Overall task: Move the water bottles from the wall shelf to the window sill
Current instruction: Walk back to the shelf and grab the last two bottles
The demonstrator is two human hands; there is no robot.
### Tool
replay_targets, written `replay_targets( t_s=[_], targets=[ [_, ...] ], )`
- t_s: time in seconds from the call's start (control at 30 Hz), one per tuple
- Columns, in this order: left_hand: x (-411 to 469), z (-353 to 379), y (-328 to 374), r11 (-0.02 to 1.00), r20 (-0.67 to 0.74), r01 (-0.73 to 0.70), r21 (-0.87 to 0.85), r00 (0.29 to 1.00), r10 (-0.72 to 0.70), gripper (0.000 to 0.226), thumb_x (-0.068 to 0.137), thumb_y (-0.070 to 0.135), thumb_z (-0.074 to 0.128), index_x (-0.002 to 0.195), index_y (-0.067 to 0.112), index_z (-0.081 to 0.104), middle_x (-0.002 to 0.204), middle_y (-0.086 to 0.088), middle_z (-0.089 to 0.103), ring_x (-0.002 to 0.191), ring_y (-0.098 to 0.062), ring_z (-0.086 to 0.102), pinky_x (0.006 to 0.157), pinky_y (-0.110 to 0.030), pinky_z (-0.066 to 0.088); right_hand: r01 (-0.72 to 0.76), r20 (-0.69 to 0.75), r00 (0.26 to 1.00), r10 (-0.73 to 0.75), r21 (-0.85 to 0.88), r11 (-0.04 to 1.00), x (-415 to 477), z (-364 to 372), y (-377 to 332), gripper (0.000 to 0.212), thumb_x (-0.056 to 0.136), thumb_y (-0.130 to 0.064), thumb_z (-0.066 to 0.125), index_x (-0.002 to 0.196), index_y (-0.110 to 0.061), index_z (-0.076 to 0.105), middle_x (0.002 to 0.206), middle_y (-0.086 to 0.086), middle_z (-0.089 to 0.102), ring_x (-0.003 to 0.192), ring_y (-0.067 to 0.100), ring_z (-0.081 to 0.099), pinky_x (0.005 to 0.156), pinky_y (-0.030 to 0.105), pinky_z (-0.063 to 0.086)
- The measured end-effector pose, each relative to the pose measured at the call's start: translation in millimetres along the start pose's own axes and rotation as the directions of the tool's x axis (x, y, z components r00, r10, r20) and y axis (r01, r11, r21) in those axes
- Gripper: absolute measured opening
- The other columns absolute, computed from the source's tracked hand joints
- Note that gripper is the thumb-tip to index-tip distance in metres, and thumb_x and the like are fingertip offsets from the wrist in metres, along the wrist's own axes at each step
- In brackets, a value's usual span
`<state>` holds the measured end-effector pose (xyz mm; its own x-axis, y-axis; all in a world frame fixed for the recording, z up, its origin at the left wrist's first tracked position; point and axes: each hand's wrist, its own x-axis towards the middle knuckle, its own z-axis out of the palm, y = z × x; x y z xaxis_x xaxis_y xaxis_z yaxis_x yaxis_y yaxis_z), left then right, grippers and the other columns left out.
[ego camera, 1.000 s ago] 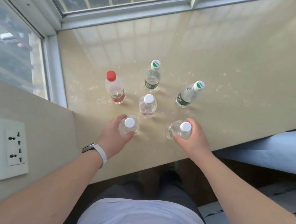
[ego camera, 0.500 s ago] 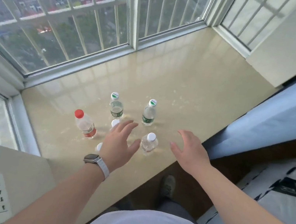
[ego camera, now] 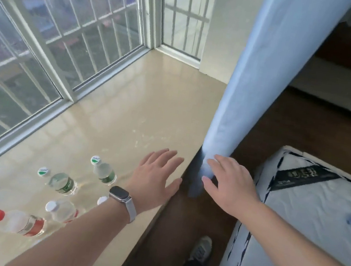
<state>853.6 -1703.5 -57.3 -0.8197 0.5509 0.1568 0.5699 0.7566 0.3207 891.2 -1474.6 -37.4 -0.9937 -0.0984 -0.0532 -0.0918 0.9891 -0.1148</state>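
Head view: my left hand (ego camera: 155,177) is spread flat and empty above the front edge of the window sill (ego camera: 127,111), watch (ego camera: 120,194) on the wrist. My right hand (ego camera: 227,184) is also open and empty, just off the sill, fingertips near the blue curtain (ego camera: 259,77). The water bottles stand on the sill to the left of my left hand: two green-labelled bottles (ego camera: 104,171) (ego camera: 62,182), a white-capped bottle (ego camera: 62,209), a red-capped bottle (ego camera: 17,223). Another white cap (ego camera: 102,200) peeks from behind my wrist.
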Motion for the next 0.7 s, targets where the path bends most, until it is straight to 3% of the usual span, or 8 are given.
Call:
replay_targets(
  t_s=[0.1, 0.27, 0.5, 0.7],
  targets=[
    [50.2, 7.1, 36.7, 0.994, -0.003, -0.107, 0.004, 0.994, 0.107, 0.05, 0.089, 0.044, 0.05, 0.133, 0.021, 0.055, 0.14, -0.003, 0.054, 0.133, -0.028, 0.045, 0.11, -0.044, 0.034, -0.069, -0.062, 0.996, 0.07, 0.016, 0.997, -6.9, -12.4, 50.2, 0.055, 0.086, -0.05, 0.043, 0.12, -0.012, 0.063, 0.121, 0.008, 0.063, 0.111, 0.031, 0.058, 0.085, 0.043, 0.05],
    [131.0, 27.3, 97.9, 0.971, -0.02, -0.239, 0.031, 0.971, 0.239, 0.047, 0.088, 0.043, 0.051, 0.128, 0.019, 0.059, 0.134, -0.005, 0.059, 0.128, -0.029, 0.051, 0.104, -0.043, 0.04, -0.211, -0.156, 0.964, 0.216, 0.045, 0.976, -18.6, -26.9, 133.8, 0.055, 0.087, -0.049, 0.043, 0.122, -0.013, 0.063, 0.127, 0.009, 0.061, 0.116, 0.032, 0.055, 0.09, 0.045, 0.048],
    [225.5, 55.0, 182.5, 0.916, 0.051, -0.386, 0.108, 0.923, 0.382, 0.046, 0.089, 0.042, 0.048, 0.126, 0.018, 0.058, 0.13, -0.008, 0.06, 0.119, -0.034, 0.055, 0.092, -0.046, 0.048, -0.352, -0.185, 0.916, 0.356, 0.056, 0.934, -34.8, -40.5, 236.9, 0.054, 0.086, -0.051, 0.043, 0.121, -0.015, 0.064, 0.125, 0.008, 0.062, 0.112, 0.032, 0.057, 0.086, 0.044, 0.049],
    [285.0, 64.5, 243.5, 0.874, 0.055, -0.471, 0.121, 0.882, 0.468, 0.047, 0.09, 0.039, 0.062, 0.132, 0.02, 0.056, 0.139, -0.007, 0.055, 0.13, -0.032, 0.05, 0.101, -0.051, 0.043, -0.428, -0.219, 0.875, 0.431, 0.064, 0.901, -48.1, -59.5, 301.0, 0.057, 0.088, -0.053, 0.038, 0.126, -0.017, 0.06, 0.131, 0.005, 0.057, 0.119, 0.03, 0.052, 0.093, 0.045, 0.045]
  ],
)
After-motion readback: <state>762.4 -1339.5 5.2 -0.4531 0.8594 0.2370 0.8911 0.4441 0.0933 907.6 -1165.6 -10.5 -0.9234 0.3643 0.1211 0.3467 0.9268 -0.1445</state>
